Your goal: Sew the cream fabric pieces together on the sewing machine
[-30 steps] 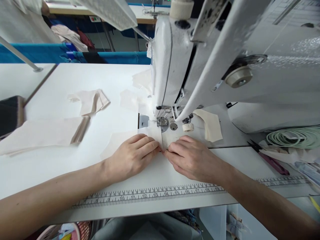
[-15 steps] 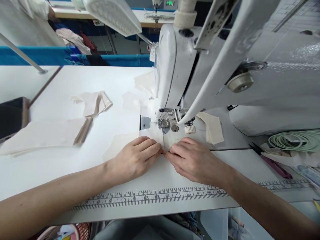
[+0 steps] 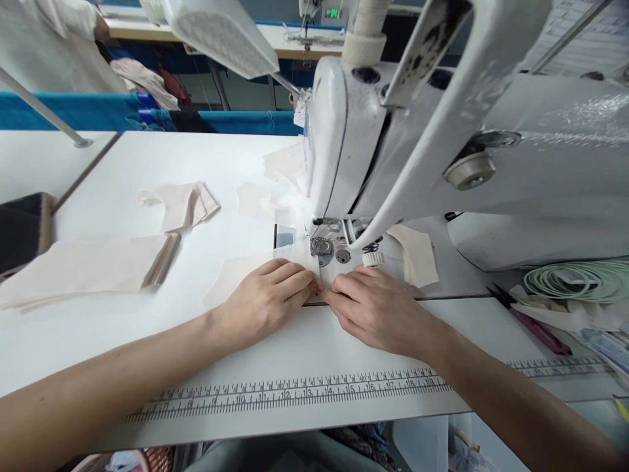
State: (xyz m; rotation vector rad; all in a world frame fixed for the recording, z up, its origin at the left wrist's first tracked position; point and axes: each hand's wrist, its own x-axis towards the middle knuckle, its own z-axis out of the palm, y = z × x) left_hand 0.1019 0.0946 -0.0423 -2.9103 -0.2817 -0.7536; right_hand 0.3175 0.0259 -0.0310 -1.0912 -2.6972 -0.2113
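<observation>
A pale fabric piece [image 3: 240, 274] lies under the presser foot [image 3: 322, 246] of a white sewing machine [image 3: 328, 144]. My left hand [image 3: 270, 298] pinches the fabric's near edge just in front of the foot, its fingertips bent down onto it. Close against it, my right hand [image 3: 376, 311] grips the same edge with curled fingers; the fingertips of both hands almost meet. Much of the cloth under my fingers is hidden. Right of the foot, beyond my right hand, rests a cream fabric piece [image 3: 417, 255].
Stacked fabric pieces [image 3: 88, 265] and a smaller folded pile [image 3: 184, 204] lie left. A dark phone-like object [image 3: 22, 229] sits at the far left. Purple-handled snips [image 3: 538, 329] and a coil of green cord [image 3: 574, 280] are right. A ruler strip [image 3: 314, 388] runs along the front edge.
Both hands have moved slightly forward, toward the presser foot, with the fabric edge between their fingers. The view has shifted a little.
</observation>
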